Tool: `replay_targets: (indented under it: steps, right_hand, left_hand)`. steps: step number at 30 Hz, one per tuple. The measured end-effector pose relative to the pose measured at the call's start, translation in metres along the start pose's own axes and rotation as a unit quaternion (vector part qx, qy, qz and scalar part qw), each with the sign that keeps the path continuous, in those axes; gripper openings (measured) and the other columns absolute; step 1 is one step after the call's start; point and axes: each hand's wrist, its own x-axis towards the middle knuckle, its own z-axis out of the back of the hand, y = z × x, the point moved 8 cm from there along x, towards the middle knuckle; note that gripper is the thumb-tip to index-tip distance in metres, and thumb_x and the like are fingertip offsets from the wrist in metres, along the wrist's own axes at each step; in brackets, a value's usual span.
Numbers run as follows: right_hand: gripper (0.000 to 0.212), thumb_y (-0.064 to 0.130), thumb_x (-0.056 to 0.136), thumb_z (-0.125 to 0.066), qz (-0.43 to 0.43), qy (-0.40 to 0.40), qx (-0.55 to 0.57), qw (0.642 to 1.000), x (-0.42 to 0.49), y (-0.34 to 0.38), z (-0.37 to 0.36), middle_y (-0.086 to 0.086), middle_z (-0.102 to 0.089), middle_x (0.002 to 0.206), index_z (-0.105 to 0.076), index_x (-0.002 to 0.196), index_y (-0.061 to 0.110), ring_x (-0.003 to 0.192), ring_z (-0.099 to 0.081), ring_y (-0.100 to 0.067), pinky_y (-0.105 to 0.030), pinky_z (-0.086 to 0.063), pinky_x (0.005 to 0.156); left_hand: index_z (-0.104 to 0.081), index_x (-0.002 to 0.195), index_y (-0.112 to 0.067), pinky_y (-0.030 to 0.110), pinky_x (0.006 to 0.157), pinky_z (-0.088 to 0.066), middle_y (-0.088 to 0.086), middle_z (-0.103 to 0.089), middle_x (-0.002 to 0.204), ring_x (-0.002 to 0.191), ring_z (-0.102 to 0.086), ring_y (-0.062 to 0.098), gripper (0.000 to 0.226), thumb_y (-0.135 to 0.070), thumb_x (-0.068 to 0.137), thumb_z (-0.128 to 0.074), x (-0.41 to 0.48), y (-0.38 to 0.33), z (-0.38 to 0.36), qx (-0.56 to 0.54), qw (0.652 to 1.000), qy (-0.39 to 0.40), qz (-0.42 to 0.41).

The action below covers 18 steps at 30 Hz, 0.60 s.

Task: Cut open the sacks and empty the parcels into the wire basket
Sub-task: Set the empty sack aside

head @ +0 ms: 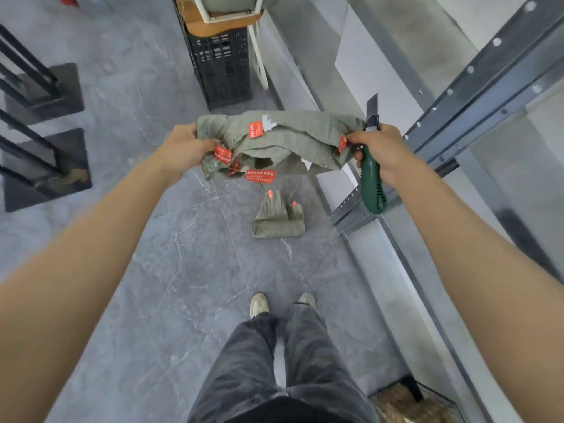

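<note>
The grey-green sack (280, 141) hangs stretched between my two hands, just above the middle of the frame and clear of the floor. It is crumpled and sagging, with several red labels (255, 129) stuck over it and a ragged opening showing near its lower edge. My left hand (183, 148) grips its left end, fingers curled round a bunched fold of the cloth. My right hand (378, 151) pinches the right corner between thumb and forefinger, while the remaining fingers are wrapped round the green handle of a utility knife (370, 178). The knife's blade end points towards the top of the frame and its butt sticks out below my fist. Beneath the sack, a second sack (279, 219) of the same cloth lies folded on the grey stone-patterned floor (158, 270), right of centre. My pale shoes (258, 305) and dark trousers (274, 361) stand at the bottom centre, well apart from it. Grey metal rails (457, 96) run diagonally across the right side of the frame. At top centre a black plastic crate (222, 68) stands on the floor with a brown thing resting on it. Black metal stands (42, 87) on flat bases fill the upper left. In the lower right corner is what looks like a wire basket (413, 389) with brownish contents I cannot make out.
</note>
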Motion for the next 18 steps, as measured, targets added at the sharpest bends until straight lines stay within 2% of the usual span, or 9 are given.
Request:
replay_targets:
  steps: [7,9,12,14,18]
  right_hand:
    - [0.008,0.001,0.084,-0.062,-0.036,0.032,0.001,0.999,0.078,-0.021,-0.013,-0.009,-0.05,0.063,-0.056,0.084,0.007,0.039,-0.043,-0.011,-0.023,-0.039,0.043]
    - [0.008,0.0,0.085,-0.061,-0.043,0.046,0.004,0.998,0.103,-0.023,-0.015,-0.009,-0.052,0.062,-0.057,0.085,0.007,0.037,-0.044,-0.01,-0.022,-0.039,0.042]
    - [0.011,-0.001,0.085,-0.062,-0.062,0.055,0.008,0.997,0.138,-0.033,-0.014,-0.004,-0.055,0.054,-0.055,0.082,0.008,0.035,-0.044,-0.01,-0.021,-0.038,0.04]
    - [0.011,-0.001,0.085,-0.062,-0.079,0.061,0.014,0.995,0.158,-0.045,-0.012,-0.004,-0.056,0.053,-0.055,0.083,0.007,0.034,-0.044,-0.01,-0.02,-0.038,0.04]
    - [0.014,-0.003,0.086,-0.061,-0.112,0.061,0.031,0.991,0.195,-0.077,-0.01,-0.005,-0.055,0.056,-0.053,0.08,0.008,0.034,-0.043,-0.009,-0.018,-0.038,0.038]
  left_hand:
    - [-0.06,0.106,-0.011,0.012,0.057,-0.053,-0.004,-0.062,0.081,0.054,-0.062,-0.005,0.023,0.003,0.088,-0.056,0.055,0.025,-0.012,0.002,0.999,-0.015,0.048]
    - [-0.062,0.097,-0.013,0.013,0.058,-0.054,-0.003,-0.063,0.081,0.056,-0.062,-0.004,0.019,0.003,0.088,-0.056,0.07,0.029,-0.018,-0.007,0.997,-0.024,0.068]
    - [-0.058,0.083,-0.021,0.012,0.054,-0.053,-0.004,-0.064,0.076,0.051,-0.062,-0.005,0.026,0.004,0.089,-0.054,0.091,0.036,-0.033,-0.019,0.994,-0.039,0.101]
    - [-0.056,0.081,-0.023,0.012,0.051,-0.052,-0.004,-0.065,0.072,0.049,-0.061,-0.006,0.029,0.004,0.09,-0.053,0.106,0.046,-0.046,-0.02,0.992,-0.044,0.12]
    - [-0.053,0.08,-0.023,0.012,0.05,-0.051,-0.001,-0.06,0.079,0.046,-0.059,-0.005,0.029,0.005,0.09,-0.052,0.134,0.073,-0.072,-0.015,0.986,-0.056,0.156]
